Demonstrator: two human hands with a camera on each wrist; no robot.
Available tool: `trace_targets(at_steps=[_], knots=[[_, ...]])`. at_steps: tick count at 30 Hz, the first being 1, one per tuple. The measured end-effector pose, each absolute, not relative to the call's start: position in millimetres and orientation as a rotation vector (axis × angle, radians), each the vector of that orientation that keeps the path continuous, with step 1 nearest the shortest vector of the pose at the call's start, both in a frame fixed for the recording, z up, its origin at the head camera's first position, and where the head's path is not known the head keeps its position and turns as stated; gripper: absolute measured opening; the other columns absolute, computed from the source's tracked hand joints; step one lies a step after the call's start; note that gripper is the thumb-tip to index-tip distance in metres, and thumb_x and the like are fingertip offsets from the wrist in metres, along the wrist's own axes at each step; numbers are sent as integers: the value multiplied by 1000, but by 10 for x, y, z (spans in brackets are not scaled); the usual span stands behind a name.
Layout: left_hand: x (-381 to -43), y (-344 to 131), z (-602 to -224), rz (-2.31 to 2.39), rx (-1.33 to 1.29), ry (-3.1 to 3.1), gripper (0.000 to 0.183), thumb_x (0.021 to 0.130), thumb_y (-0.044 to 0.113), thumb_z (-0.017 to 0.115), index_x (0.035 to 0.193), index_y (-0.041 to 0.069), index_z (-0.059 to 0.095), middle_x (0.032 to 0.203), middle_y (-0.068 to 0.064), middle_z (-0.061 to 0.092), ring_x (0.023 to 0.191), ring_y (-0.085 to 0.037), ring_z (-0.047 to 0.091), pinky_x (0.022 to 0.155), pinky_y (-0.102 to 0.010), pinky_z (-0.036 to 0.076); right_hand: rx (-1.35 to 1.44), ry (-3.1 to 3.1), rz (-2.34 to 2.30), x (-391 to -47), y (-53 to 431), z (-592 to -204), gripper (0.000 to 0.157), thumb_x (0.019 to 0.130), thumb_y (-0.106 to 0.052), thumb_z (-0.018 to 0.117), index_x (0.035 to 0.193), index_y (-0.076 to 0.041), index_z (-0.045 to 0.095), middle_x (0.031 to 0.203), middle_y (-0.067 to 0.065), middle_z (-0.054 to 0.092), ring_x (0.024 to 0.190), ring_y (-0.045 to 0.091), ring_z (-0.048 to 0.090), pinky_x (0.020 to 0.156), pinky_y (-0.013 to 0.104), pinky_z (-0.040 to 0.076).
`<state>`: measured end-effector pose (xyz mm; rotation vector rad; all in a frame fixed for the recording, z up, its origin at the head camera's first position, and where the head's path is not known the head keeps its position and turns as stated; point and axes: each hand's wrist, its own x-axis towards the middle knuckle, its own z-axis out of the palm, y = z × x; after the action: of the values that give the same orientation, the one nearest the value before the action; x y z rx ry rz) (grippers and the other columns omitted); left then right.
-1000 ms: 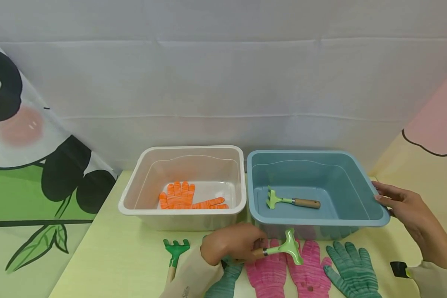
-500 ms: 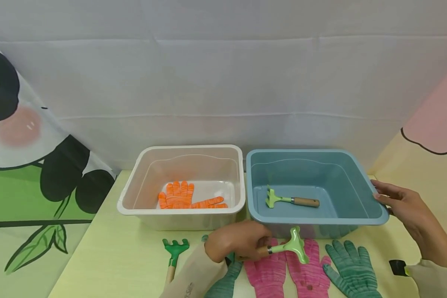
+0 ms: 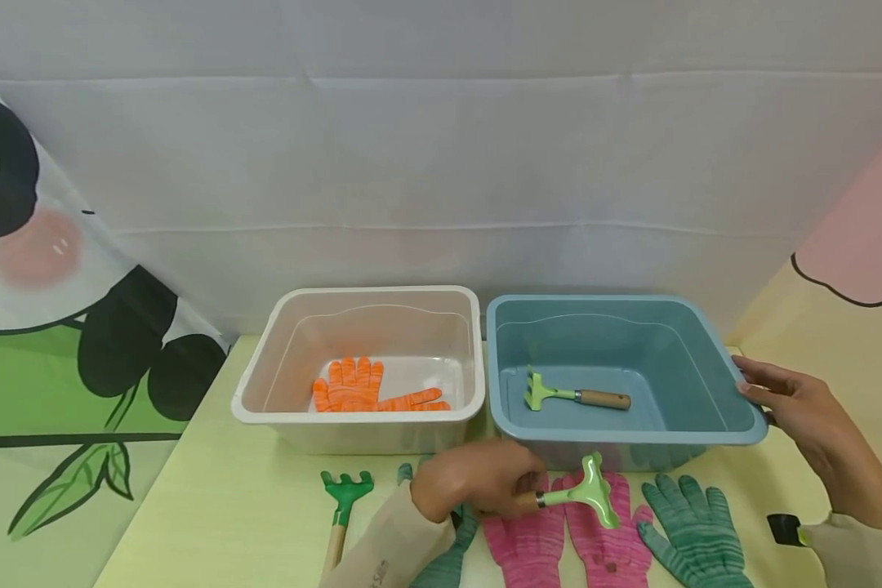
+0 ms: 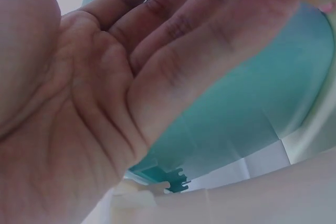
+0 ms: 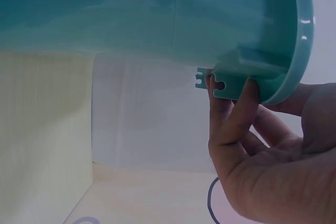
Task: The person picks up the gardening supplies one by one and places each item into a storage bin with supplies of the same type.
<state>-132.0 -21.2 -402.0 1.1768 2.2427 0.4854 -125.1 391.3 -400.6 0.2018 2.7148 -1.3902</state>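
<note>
My left hand [image 3: 478, 482] grips the wooden handle of a small light-green hand rake [image 3: 591, 490], its flared head pointing right, above two pink gloves [image 3: 525, 539] and in front of the blue tub [image 3: 625, 437]. In the left wrist view my palm and fingers [image 4: 173, 72] show, with part of the wooden handle at the top. My right hand [image 3: 808, 408] holds the blue tub's right rim; the right wrist view shows its fingers curled up under the rim. Another light-green rake [image 3: 576, 398] lies inside the blue tub. One teal glove [image 3: 452, 563] is partly hidden by my left arm.
Left of the blue tub stands a white tub [image 3: 360, 418] with orange gloves [image 3: 356, 388] inside. A dark-green rake [image 3: 345, 498] lies at the table's left front. A second teal glove [image 3: 694, 527] lies at right. A wall cloth [image 3: 441, 163] rises behind both tubs.
My left hand has shifted slightly to the right with the hand rake. The right hand stays on the blue tub's rim.
</note>
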Motion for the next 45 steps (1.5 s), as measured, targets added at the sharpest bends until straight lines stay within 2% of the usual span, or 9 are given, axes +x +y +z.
trace_targets(at_steps=[2, 12, 20, 25, 30, 32, 35, 38, 45], knots=[[-1304, -199, -4018, 488, 1181, 2242, 15, 94, 12, 77, 86, 15, 65, 71, 12, 53, 65, -2, 49, 60, -15, 42, 197, 2719, -1384, -1246, 3918, -4008, 63, 113, -23, 53, 159, 12, 29, 131, -5, 55, 92, -16, 56, 73, 17, 55], [-1263, -89, -3946, 511, 1356, 2174, 30, 96, 7, 71, 75, 16, 52, 61, 11, 41, 54, 1, 37, 52, -15, 33, 176, 2736, -1384, -1234, 3940, -4028, 62, 112, -22, 54, 159, 12, 31, 125, -16, 50, 92, -14, 57, 73, 16, 55], [-1264, 3, -3820, 520, 1428, 2147, 23, 96, 7, 70, 79, 14, 56, 66, 10, 46, 59, 1, 42, 57, -14, 37, 191, 2706, -1445, -1211, 3941, -4036, 63, 112, -24, 56, 160, 9, 33, 114, -33, 47, 92, -17, 55, 73, 16, 55], [-1272, 55, -3740, 519, 1428, 2134, 14, 98, 8, 68, 87, 15, 63, 70, 10, 50, 62, 2, 43, 59, -13, 40, 189, 2717, -1426, -1216, 3931, -4031, 62, 112, -22, 55, 159, 10, 32, 120, -25, 48, 92, -16, 56, 74, 15, 55], [-1301, 93, -3650, 519, 1398, 2120, 7, 100, 8, 68, 94, 13, 66, 75, 10, 55, 65, 1, 48, 62, -13, 43, 180, 2718, -1422, -1219, 3918, -4020, 62, 112, -22, 55, 159, 12, 31, 116, -29, 48, 93, -15, 57, 73, 16, 55], [-1320, 103, -3607, 518, 1375, 2104, 6, 101, 10, 68, 96, 13, 66, 78, 10, 56, 65, 1, 50, 64, -13, 44, 181, 2723, -1409, -1223, 3909, -4014, 63, 112, -23, 54, 159, 12, 30, 119, -21, 53, 92, -17, 55, 73, 16, 55], [-1350, 114, -3531, 542, 1316, 2064, 8, 103, 11, 67, 96, 13, 63, 81, 9, 60, 61, -3, 54, 64, -15, 47, 191, 2725, -1390, -1231, 3898, -4007, 63, 113, -23, 53, 159, 13, 29, 133, 10, 58, 92, -16, 55, 73, 16, 55], [-1393, 134, -3444, 565, 1295, 2029, 10, 105, 12, 65, 96, 12, 60, 82, 7, 61, 58, -6, 56, 65, -17, 49, 204, 2723, -1381, -1235, 3890, -4005, 63, 113, -22, 52, 159, 13, 28, 149, 36, 43, 91, -18, 54, 73, 15, 55], [-1516, 180, -3241, 527, 1374, 2072, 6, 103, 15, 69, 102, 11, 64, 98, 8, 66, 84, -1, 60, 77, -15, 47, 214, 2722, -1389, -1248, 3871, -4012, 63, 113, -23, 51, 159, 12, 28, 151, 40, 38, 91, -19, 52, 73, 14, 54]])
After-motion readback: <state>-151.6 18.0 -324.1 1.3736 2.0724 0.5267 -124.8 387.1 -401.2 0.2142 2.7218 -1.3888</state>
